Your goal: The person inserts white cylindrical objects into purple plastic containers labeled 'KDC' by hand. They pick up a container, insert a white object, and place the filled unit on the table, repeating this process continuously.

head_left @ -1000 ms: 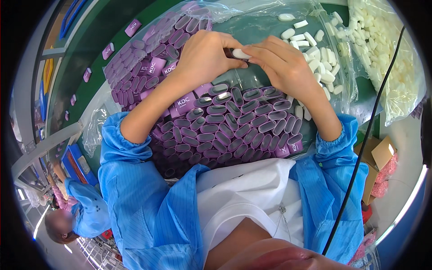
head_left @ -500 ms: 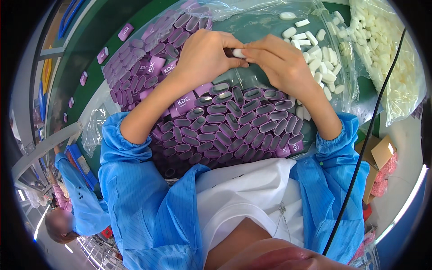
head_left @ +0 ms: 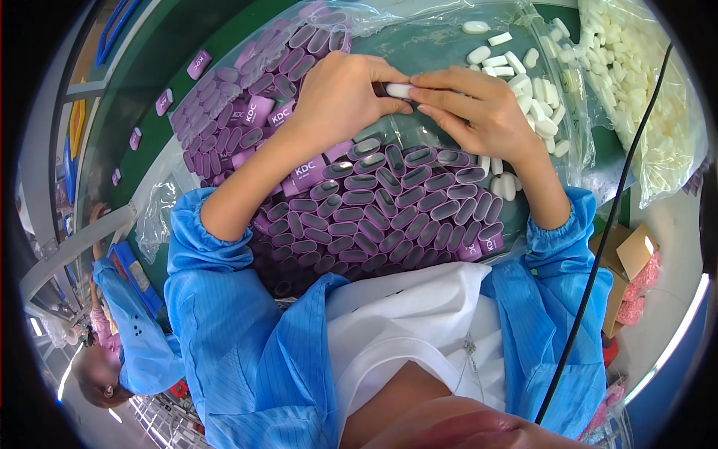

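At the top middle my two hands meet over the table. My left hand [head_left: 338, 93] is closed around what looks like a small purple oval case, mostly hidden by the fingers; only its dark end [head_left: 380, 89] shows. A white oval plug [head_left: 399, 90] sits at that end, pinched by the thumb and fingers of my right hand [head_left: 485, 112]. How far the plug is inside the case, I cannot tell. Below my hands, many purple oval cases [head_left: 375, 206] stand packed together, most with their hollow ends up. Loose white plugs [head_left: 514, 63] lie right of my right hand.
A clear bag of pale pieces [head_left: 639, 97] rests at the far right, with a black cable [head_left: 632, 165] hanging in front. Several purple cases [head_left: 164, 102] lie spaced along a green belt [head_left: 153, 131] at left. A co-worker in blue [head_left: 142, 322] is at lower left.
My right hand's fingers have shifted slightly on the white plug, and its palm has turned a little. The spaced cases on the belt have slid a short way toward the lower left.
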Available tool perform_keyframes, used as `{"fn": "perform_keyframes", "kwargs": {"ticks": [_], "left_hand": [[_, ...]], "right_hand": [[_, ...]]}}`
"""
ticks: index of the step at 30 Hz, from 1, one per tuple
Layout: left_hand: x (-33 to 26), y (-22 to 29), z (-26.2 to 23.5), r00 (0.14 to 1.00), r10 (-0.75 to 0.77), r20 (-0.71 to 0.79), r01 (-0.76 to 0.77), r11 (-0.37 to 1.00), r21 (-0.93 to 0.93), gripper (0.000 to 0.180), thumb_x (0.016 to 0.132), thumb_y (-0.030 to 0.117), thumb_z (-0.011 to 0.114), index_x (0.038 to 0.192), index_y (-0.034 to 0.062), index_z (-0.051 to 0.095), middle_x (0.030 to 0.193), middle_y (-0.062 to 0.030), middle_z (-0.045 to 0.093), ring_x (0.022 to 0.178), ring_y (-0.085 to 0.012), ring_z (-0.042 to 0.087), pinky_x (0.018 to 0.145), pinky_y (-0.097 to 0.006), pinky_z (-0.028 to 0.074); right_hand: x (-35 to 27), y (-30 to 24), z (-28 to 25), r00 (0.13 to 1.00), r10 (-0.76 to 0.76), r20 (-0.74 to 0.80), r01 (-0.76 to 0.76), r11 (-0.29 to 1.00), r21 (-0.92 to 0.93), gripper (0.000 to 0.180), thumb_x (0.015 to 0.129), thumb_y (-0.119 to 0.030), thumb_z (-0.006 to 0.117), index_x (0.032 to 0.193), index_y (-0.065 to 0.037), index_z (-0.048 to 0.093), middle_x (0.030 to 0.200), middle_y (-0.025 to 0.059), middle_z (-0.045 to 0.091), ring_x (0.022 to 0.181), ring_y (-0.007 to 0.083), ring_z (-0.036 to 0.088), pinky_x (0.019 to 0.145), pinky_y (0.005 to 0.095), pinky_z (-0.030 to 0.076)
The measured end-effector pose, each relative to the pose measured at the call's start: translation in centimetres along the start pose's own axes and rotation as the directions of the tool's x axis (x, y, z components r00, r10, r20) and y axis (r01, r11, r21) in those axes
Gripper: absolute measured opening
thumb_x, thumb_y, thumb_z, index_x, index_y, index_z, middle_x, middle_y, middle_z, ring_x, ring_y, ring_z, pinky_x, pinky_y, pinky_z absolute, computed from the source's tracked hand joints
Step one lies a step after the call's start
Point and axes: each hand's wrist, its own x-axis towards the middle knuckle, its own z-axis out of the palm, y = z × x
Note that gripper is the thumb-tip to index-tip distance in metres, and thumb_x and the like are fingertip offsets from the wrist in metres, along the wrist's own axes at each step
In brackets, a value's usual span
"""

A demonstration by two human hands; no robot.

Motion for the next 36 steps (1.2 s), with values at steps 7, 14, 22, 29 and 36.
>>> {"fn": "perform_keyframes", "kwargs": {"ticks": [7,14,22,29,36], "left_hand": [[0.1,-0.2,-1.1,0.966,0.236,-0.109,-0.235,0.972,0.025,0.030,0.078,0.015,0.082,0.106,0.0065,0.076,0.097,-0.0088,0.073,0.081,-0.0229,0.069,0.076,-0.031,0.052],[4.2,-6.8,-14.4,0.976,0.135,-0.171,-0.049,0.901,0.432,0.033,0.093,0.010,0.062,0.123,-0.0020,0.065,0.098,-0.0186,0.066,0.097,-0.0334,0.066,0.085,-0.037,0.050],[5.7,-12.3,-15.3,0.988,-0.087,0.125,0.026,0.906,0.423,0.049,0.095,0.009,0.060,0.143,0.0110,0.055,0.118,-0.0228,0.066,0.103,-0.0344,0.065,0.092,-0.038,0.049],[-1.3,1.3,-9.0,0.866,0.423,0.268,-0.462,0.881,0.100,0.038,0.079,0.011,0.077,0.116,0.0082,0.071,0.111,-0.0114,0.067,0.103,-0.0308,0.064,0.088,-0.037,0.052],[-3.8,-0.6,-4.6,0.898,0.333,0.288,-0.275,0.935,-0.225,0.040,0.076,0.008,0.080,0.116,0.0072,0.073,0.097,-0.0096,0.070,0.082,-0.0278,0.067,0.074,-0.035,0.055]], "right_hand": [[0.1,1.4,-2.4,0.956,0.259,-0.139,-0.224,0.948,0.228,0.012,0.091,-0.006,0.070,0.102,-0.001,0.073,0.099,0.0092,0.074,0.083,0.0206,0.070,0.077,0.0306,0.056],[-0.5,4.5,-4.2,0.977,0.199,0.071,-0.154,0.901,-0.407,0.023,0.081,0.000,0.069,0.103,-0.004,0.074,0.099,0.0061,0.070,0.097,0.0231,0.065,0.083,0.0348,0.054],[-0.7,4.6,-3.1,0.987,0.150,0.049,-0.108,0.867,-0.486,0.024,0.075,-0.001,0.070,0.098,-0.003,0.075,0.094,0.0044,0.068,0.094,0.0239,0.063,0.082,0.0354,0.054],[0.7,1.9,-3.8,0.993,0.114,0.019,-0.098,0.919,-0.382,0.025,0.082,-0.003,0.073,0.107,-0.004,0.072,0.097,0.0075,0.067,0.090,0.0268,0.062,0.077,0.0377,0.052],[1.1,-0.2,-1.4,0.996,0.080,-0.025,-0.083,0.990,-0.116,0.021,0.079,-0.005,0.074,0.099,-0.003,0.073,0.091,0.0079,0.066,0.086,0.0257,0.063,0.074,0.0373,0.053]]}}
